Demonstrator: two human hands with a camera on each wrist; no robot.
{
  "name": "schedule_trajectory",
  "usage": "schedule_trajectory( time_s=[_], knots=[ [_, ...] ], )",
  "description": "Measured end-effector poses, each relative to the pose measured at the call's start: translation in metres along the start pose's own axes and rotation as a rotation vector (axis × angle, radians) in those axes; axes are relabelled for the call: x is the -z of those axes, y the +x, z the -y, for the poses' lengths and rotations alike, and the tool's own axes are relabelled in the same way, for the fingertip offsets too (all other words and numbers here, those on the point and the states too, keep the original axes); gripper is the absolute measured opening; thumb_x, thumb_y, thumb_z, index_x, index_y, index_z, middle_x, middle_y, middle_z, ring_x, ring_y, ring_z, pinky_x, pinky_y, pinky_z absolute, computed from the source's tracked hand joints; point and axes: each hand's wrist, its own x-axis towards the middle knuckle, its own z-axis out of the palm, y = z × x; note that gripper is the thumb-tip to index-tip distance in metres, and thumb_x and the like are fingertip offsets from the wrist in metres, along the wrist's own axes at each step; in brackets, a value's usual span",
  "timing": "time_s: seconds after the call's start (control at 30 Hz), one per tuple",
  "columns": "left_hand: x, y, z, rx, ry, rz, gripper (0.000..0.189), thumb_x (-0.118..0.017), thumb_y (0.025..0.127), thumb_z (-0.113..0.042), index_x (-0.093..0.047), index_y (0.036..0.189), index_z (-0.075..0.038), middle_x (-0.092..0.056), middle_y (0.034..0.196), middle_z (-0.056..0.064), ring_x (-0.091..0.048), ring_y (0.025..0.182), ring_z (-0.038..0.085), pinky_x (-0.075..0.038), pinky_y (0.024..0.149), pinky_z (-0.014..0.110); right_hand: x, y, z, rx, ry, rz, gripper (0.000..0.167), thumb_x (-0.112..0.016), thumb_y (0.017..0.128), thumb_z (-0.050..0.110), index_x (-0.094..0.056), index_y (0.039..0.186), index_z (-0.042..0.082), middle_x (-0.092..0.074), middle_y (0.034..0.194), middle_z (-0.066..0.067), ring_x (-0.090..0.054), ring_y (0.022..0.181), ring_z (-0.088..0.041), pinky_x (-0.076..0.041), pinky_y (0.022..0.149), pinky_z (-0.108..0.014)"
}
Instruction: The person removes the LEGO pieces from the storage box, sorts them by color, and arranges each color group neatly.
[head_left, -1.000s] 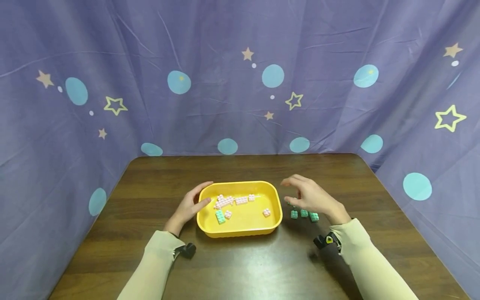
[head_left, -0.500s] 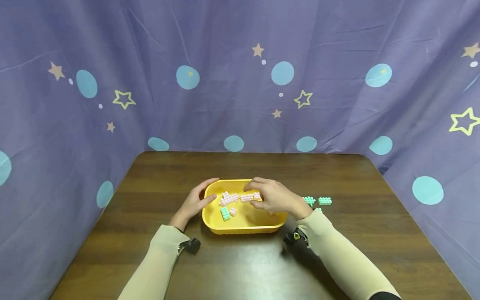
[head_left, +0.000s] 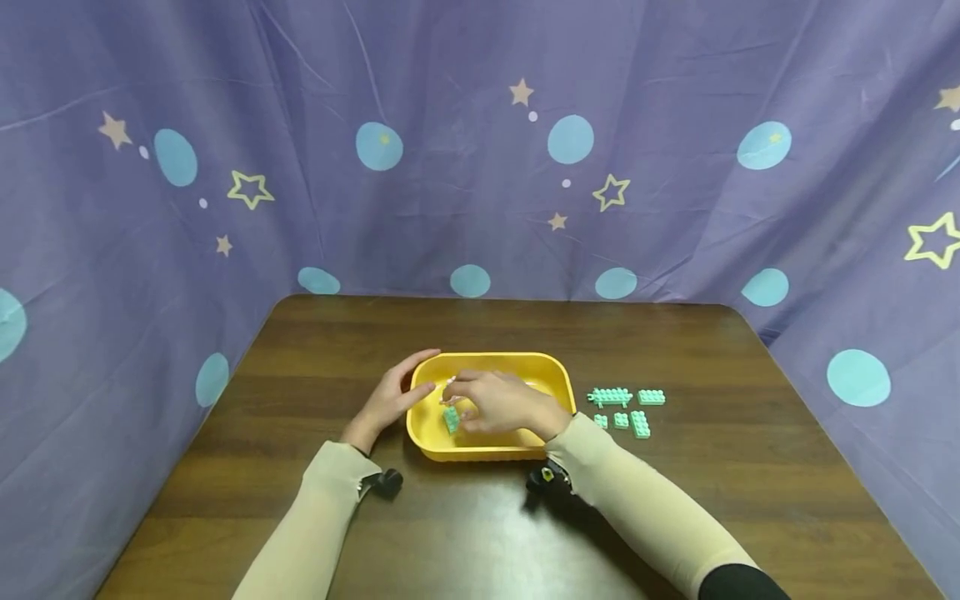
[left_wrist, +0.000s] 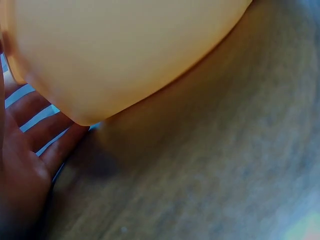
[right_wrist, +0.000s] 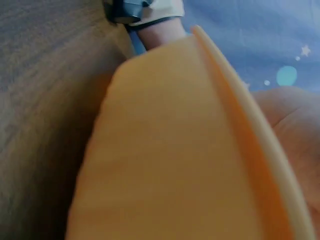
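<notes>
A yellow plastic tray (head_left: 489, 454) stands on the table. My left hand (head_left: 388, 402) holds its left end, thumb over the rim and the other fingers along the outer wall, as the left wrist view also shows. My right hand (head_left: 504, 403) reaches over the front right of the tray and down inside, thumb and fingertips apart with a gap between them. A green toy building brick (head_left: 451, 419) lies right at those fingertips. Pink bricks (head_left: 444, 398) behind it are mostly hidden by the right hand. The tray wall (right_wrist: 160, 140) fills much of the right wrist view.
To the right of the tray, several green bricks lie in two rows on the wooden table (head_left: 480, 533): a long joined piece (head_left: 610, 397), an oblong brick (head_left: 651, 397), another oblong brick (head_left: 640, 424) and small square ones (head_left: 621, 421). A purple patterned curtain (head_left: 450, 217) hangs around the table.
My right hand has moved left from beside the green bricks, over the tray, to the green brick inside it. The green bricks on the right are uncovered. My left hand stays at the tray.
</notes>
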Motion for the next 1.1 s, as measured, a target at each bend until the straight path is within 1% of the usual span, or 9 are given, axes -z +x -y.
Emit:
schedule_trajectory(
  time_s=[0.07, 0.23, 0.53, 0.63, 0.7, 0.8, 0.93, 1.0, 1.1],
  knots=[
    [0.000, 0.000, 0.000, -0.004, -0.009, -0.003, 0.052, -0.062, 0.091, -0.003, -0.045, 0.140, 0.007, -0.050, 0.141, 0.025, -0.048, 0.127, 0.039, -0.037, 0.103, 0.018, -0.003, 0.004, 0.003, -0.023, -0.026, 0.030, 0.040, -0.072, 0.079, 0.029, -0.065, 0.118, 0.021, -0.063, 0.115, 0.004, -0.064, 0.083, -0.011, -0.051, 0.059, -0.025],
    [0.002, 0.003, 0.000, -0.003, -0.003, -0.003, 0.052, -0.062, 0.091, -0.002, -0.045, 0.140, 0.007, -0.050, 0.141, 0.024, -0.048, 0.128, 0.039, -0.036, 0.104, 0.018, -0.004, 0.013, 0.008, -0.071, -0.086, 0.080, 0.042, -0.076, 0.077, 0.035, -0.066, 0.116, 0.022, -0.063, 0.112, 0.006, -0.063, 0.082, -0.010, -0.053, 0.062, -0.030],
    [0.001, 0.001, -0.001, -0.012, 0.013, -0.001, 0.052, -0.062, 0.091, -0.002, -0.046, 0.139, 0.008, -0.051, 0.140, 0.025, -0.048, 0.128, 0.040, -0.038, 0.106, 0.028, -0.010, 0.020, 0.014, -0.052, -0.198, 0.129, 0.038, -0.075, 0.080, 0.039, -0.068, 0.113, 0.023, -0.063, 0.111, 0.004, -0.065, 0.081, -0.015, -0.055, 0.064, -0.033],
    [0.000, -0.002, 0.001, -0.012, 0.009, 0.003, 0.052, -0.062, 0.092, -0.004, -0.045, 0.139, 0.008, -0.050, 0.140, 0.026, -0.049, 0.126, 0.042, -0.042, 0.105, 0.035, -0.013, 0.020, 0.015, -0.050, -0.213, 0.139, 0.037, -0.075, 0.080, 0.037, -0.068, 0.114, 0.023, -0.063, 0.110, 0.003, -0.064, 0.078, -0.015, -0.054, 0.062, -0.032],
    [0.001, -0.003, 0.003, -0.011, 0.005, 0.012, 0.052, -0.062, 0.092, -0.004, -0.044, 0.140, 0.009, -0.050, 0.140, 0.026, -0.050, 0.123, 0.043, -0.045, 0.102, 0.037, -0.015, 0.020, 0.015, -0.053, -0.207, 0.151, 0.036, -0.074, 0.081, 0.035, -0.068, 0.114, 0.023, -0.063, 0.109, 0.004, -0.063, 0.077, -0.014, -0.053, 0.061, -0.030],
    [0.001, -0.003, 0.004, -0.010, -0.003, 0.015, 0.052, -0.062, 0.092, -0.003, -0.044, 0.140, 0.009, -0.050, 0.140, 0.026, -0.052, 0.120, 0.043, -0.047, 0.099, 0.032, -0.017, 0.021, 0.016, -0.065, -0.191, 0.161, 0.034, -0.074, 0.081, 0.032, -0.067, 0.114, 0.022, -0.062, 0.109, 0.003, -0.062, 0.077, -0.014, -0.052, 0.060, -0.030],
    [0.001, -0.003, 0.005, -0.028, 0.000, 0.011, 0.052, -0.062, 0.092, -0.002, -0.044, 0.139, 0.009, -0.050, 0.139, 0.027, -0.052, 0.119, 0.044, -0.045, 0.098, 0.024, -0.018, 0.023, 0.016, -0.086, -0.175, 0.164, 0.032, -0.073, 0.081, 0.029, -0.067, 0.112, 0.022, -0.062, 0.107, 0.003, -0.061, 0.076, -0.014, -0.051, 0.060, -0.030],
    [0.001, -0.002, 0.005, -0.037, -0.004, 0.011, 0.052, -0.062, 0.092, -0.001, -0.044, 0.139, 0.010, -0.050, 0.139, 0.028, -0.052, 0.118, 0.045, -0.046, 0.098, 0.025, -0.018, 0.024, 0.016, -0.093, -0.179, 0.163, 0.031, -0.073, 0.081, 0.029, -0.067, 0.111, 0.022, -0.062, 0.106, 0.004, -0.061, 0.076, -0.014, -0.051, 0.060, -0.030],
    [0.001, -0.001, 0.004, -0.042, -0.008, 0.012, 0.052, -0.062, 0.092, -0.001, -0.044, 0.139, 0.010, -0.050, 0.139, 0.028, -0.053, 0.117, 0.045, -0.048, 0.098, 0.033, -0.018, 0.024, 0.015, -0.105, -0.194, 0.163, 0.031, -0.073, 0.081, 0.030, -0.067, 0.111, 0.022, -0.062, 0.106, 0.004, -0.062, 0.075, -0.014, -0.051, 0.060, -0.030]
  ],
)
